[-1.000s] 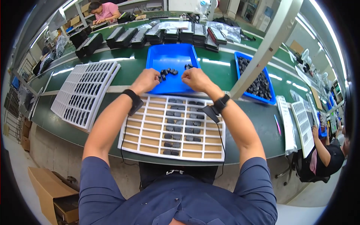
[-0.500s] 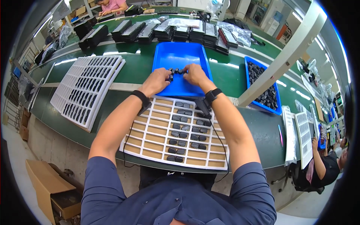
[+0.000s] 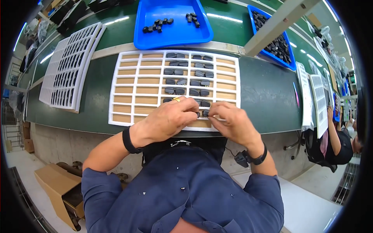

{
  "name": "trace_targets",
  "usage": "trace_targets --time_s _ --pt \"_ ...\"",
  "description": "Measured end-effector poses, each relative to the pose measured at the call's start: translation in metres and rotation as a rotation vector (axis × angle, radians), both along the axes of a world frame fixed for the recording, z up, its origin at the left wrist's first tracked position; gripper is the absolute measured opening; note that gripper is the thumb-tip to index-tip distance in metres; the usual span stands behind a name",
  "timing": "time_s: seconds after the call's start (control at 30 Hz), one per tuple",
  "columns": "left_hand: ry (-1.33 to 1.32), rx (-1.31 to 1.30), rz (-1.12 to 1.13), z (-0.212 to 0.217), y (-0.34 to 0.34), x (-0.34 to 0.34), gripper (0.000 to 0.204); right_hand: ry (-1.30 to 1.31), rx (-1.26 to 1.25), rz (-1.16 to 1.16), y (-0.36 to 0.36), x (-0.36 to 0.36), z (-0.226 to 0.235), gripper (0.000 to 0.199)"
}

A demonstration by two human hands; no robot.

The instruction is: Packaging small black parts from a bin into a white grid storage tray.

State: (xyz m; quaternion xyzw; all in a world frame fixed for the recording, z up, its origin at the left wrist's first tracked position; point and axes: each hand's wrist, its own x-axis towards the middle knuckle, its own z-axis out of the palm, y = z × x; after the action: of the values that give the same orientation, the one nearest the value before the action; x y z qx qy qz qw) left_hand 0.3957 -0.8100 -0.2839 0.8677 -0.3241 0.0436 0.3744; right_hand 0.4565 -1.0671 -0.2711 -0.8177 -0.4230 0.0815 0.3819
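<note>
- While we lean over the white tray [image 3: 145, 90], both our hands are down nr its near edge, in the col. just R of ctr.
- Our L hand [image 3: 171, 117]: fingers bunched, tips touching the L pc [image 3: 198, 114], a black one mostly hidden; can't tell if it's gripped or just pressed.
- Our R hand [image 3: 233, 119]: thumb & finger pinched narrow on the R pc [image 3: 205, 113], also black, just beside the other.
- White tray lies on the green bench [image 3: 268, 97] right in front of us; black pcs [image 3: 169, 72] sit in pairs down two cols., partly hidden by our L hand; tan card shows in the outer cols.
- Blue bin [image 3: 175, 37] is just beyond the tray, w/ two small clusters of loose pcs [image 3: 170, 21], well apart from our hands.
- Full bin [image 3: 279, 64], also blue, is farther R, heaped w/ black bits, a white post [image 3: 278, 29] crossing in front.
- To our L, a tray stack [image 3: 48, 77] w/ dark bits in slots.
- Both our wrists have black straps [image 3: 129, 141].
- Far R, a co-worker [image 3: 338, 147] in black, nr more white frames [image 3: 319, 105].
</note>
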Motion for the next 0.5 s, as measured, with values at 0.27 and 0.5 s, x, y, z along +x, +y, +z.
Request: trace_targets --time_s 0.27,0.5 --pt "-0.120 0.255 0.022 -0.013 -0.012 -0.004 0.011 -0.166 0.013 0.042 0.000 -0.009 -0.022 0.017" --pt "-0.151 0.306 0.057 -0.008 -0.018 0.000 0.010 -0.209 -0.057 0.093 0.003 -0.002 -0.017 0.015"
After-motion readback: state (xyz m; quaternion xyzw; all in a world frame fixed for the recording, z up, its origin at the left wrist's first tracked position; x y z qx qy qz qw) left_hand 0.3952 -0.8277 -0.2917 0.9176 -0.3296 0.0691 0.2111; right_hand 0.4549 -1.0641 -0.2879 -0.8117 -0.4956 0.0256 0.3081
